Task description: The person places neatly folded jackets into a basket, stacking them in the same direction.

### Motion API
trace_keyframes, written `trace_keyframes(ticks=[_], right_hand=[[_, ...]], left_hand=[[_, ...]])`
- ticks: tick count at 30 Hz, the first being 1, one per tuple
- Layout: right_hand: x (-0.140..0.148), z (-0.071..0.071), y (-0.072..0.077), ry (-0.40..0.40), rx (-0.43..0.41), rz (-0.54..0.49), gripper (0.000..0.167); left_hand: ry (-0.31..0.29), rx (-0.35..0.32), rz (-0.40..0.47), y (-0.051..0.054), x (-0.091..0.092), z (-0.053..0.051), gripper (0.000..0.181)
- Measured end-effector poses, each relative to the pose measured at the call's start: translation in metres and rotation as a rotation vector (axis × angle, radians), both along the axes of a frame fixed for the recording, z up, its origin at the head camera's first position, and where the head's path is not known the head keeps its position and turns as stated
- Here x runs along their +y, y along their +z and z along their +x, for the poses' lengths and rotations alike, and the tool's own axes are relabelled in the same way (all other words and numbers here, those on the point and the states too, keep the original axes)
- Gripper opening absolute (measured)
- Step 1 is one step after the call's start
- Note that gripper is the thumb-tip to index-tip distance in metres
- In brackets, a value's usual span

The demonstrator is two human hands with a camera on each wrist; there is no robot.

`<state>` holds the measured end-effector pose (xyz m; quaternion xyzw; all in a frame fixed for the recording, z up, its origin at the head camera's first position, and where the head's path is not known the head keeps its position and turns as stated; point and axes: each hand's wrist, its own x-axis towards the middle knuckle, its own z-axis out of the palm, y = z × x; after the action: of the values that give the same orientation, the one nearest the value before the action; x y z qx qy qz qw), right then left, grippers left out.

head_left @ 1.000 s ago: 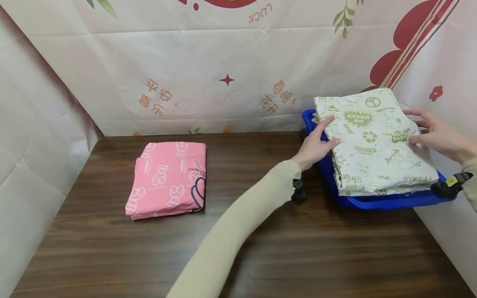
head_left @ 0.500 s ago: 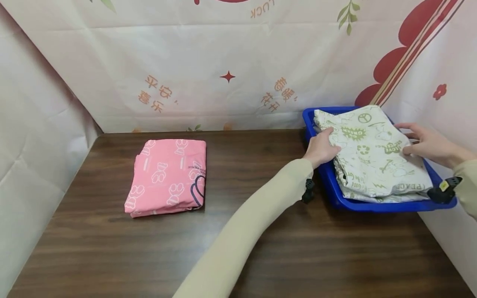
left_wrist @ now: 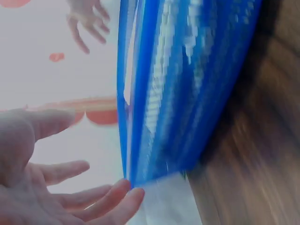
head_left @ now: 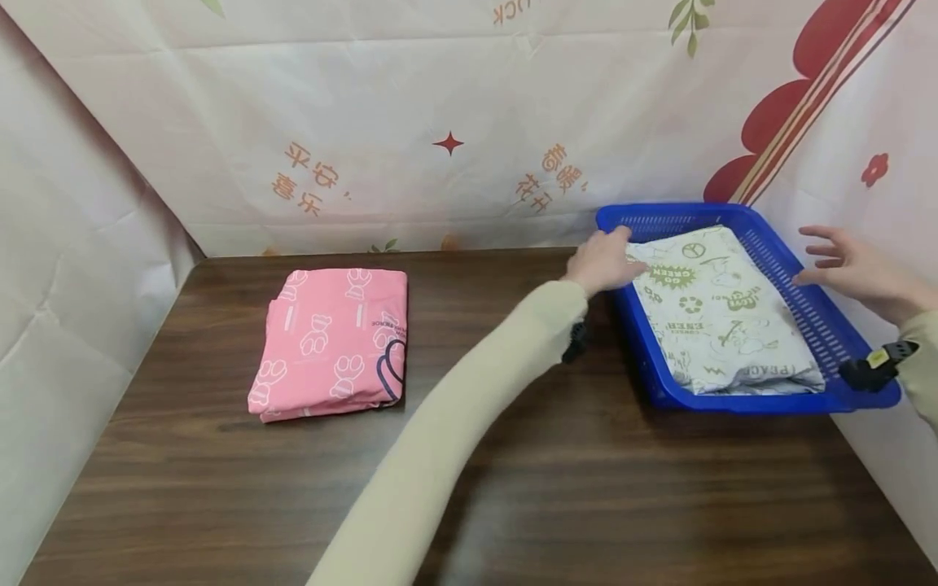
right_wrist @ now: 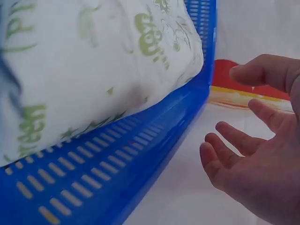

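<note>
A folded white cloth with green print (head_left: pixel 714 313) lies inside the blue plastic basket (head_left: pixel 777 402) on the right of the table. My left hand (head_left: pixel 602 259) is over the basket's left rim, fingers spread and holding nothing; the left wrist view shows the same hand (left_wrist: pixel 70 183) beside the basket's outer wall. Beyond the right rim hovers my right hand (head_left: pixel 853 264), its fingers loosely bent. In the right wrist view that hand (right_wrist: pixel 262 140) stands apart from basket and cloth, with nothing in it.
A folded pink cloth with white bear outlines (head_left: pixel 330 346) lies on the left of the brown wooden table (head_left: pixel 557 488). Printed sheeting (head_left: pixel 396 106) rises behind the table and along both sides.
The white cloth has gone down into the basket and lies lower. Both hands have let go of it; the left has drawn away leftward, the right has moved slightly off the cloth.
</note>
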<state>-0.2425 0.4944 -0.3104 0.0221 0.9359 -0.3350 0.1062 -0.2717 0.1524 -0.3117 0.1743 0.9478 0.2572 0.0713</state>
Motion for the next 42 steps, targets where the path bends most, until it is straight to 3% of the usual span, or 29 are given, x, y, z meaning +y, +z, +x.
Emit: trace_keyframes(ticks=[3, 7, 12, 18, 27, 34, 42], right_hand=[[-0.013, -0.002, 0.008, 0.007, 0.01, 0.016, 0.085], [-0.042, -0.002, 0.013, 0.096, 0.003, 0.008, 0.084], [-0.071, -0.005, 0.008, 0.176, 0.007, 0.008, 0.082], [-0.101, -0.008, 0.004, 0.247, 0.06, -0.035, 0.08], [-0.13, -0.009, -0.001, 0.306, 0.112, -0.125, 0.075], [-0.145, -0.006, -0.004, 0.359, 0.147, -0.155, 0.071], [-0.164, -0.001, -0.001, 0.398, 0.173, -0.173, 0.067]], left_hand=[[-0.03, -0.013, 0.007, -0.005, -0.025, -0.011, 0.058], [-0.066, -0.05, 0.061, -0.026, -0.063, -0.019, 0.06], [-0.053, -0.118, 0.179, -0.052, -0.106, -0.024, 0.062], [-0.058, -0.115, 0.283, -0.067, -0.142, -0.031, 0.064], [-0.054, -0.075, 0.309, -0.068, -0.18, -0.032, 0.065], [-0.006, -0.114, 0.386, -0.065, -0.203, -0.023, 0.065], [0.02, -0.103, 0.393, -0.059, -0.219, -0.014, 0.063]])
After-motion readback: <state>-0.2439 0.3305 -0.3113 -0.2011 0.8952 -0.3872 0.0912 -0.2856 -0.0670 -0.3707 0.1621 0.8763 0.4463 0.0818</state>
